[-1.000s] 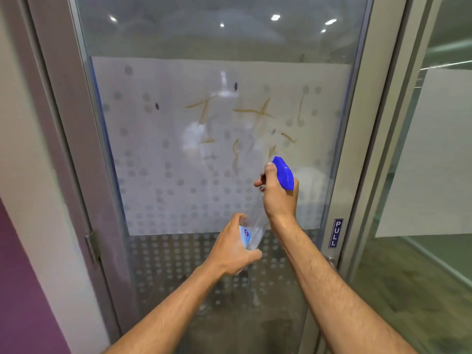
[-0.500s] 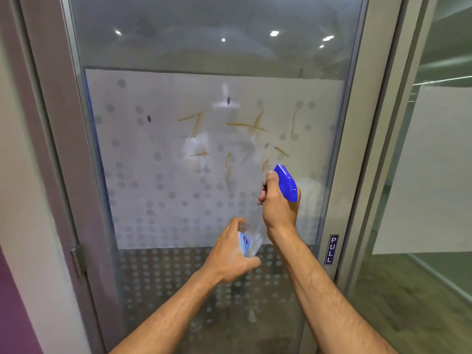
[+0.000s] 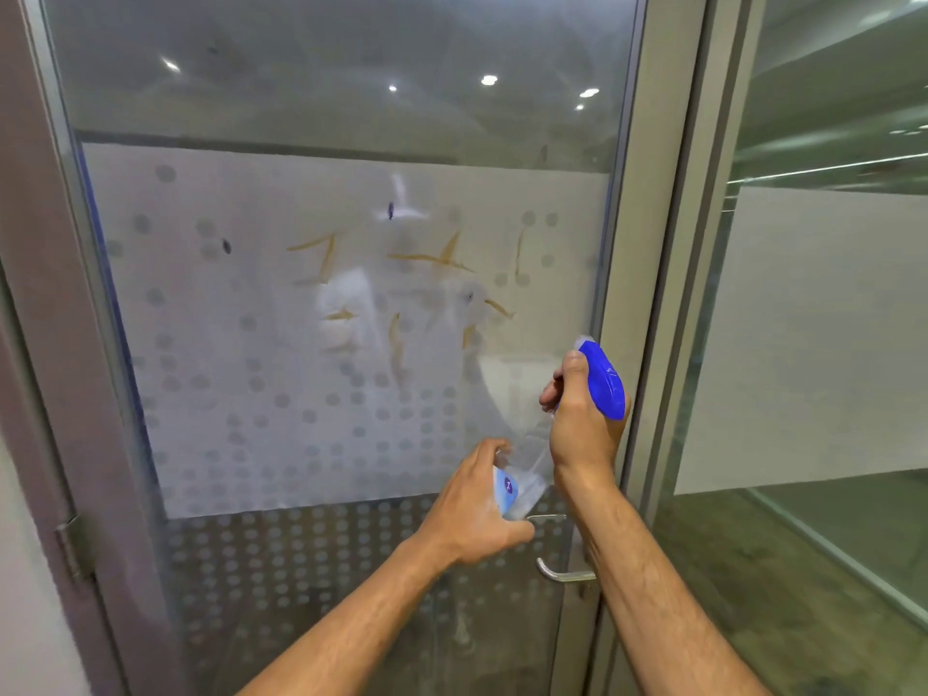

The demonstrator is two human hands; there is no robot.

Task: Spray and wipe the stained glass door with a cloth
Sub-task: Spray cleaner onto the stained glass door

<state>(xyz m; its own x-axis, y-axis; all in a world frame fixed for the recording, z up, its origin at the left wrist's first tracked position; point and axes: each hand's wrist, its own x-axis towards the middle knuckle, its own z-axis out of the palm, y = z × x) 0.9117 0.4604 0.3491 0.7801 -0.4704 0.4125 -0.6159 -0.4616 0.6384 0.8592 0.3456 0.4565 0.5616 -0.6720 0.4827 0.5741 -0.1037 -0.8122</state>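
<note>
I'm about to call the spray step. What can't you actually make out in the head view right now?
- Cloth: none in view.
- Spray bottle body: clear, mostly covered by the left hand; liquid level unreadable.
- Trigger: behind the right hand, so squeeze unclear.
- Bottle label: too small to read.
- Mist on the stains of the glass door: lost among reflections.

The glass door (image 3: 251, 394) stood flat across the front, its stained frosted band open to reach at the left and centre, with nothing held before it there. At the lower right the spray bottle (image 3: 527, 474), held between the left hand (image 3: 477, 509) and the right hand (image 3: 582, 419), blocked that corner of the pane. The metal door handle (image 3: 562, 572) jutted out just below the hands, and the door frame (image 3: 653, 293) closed the right side.
</note>
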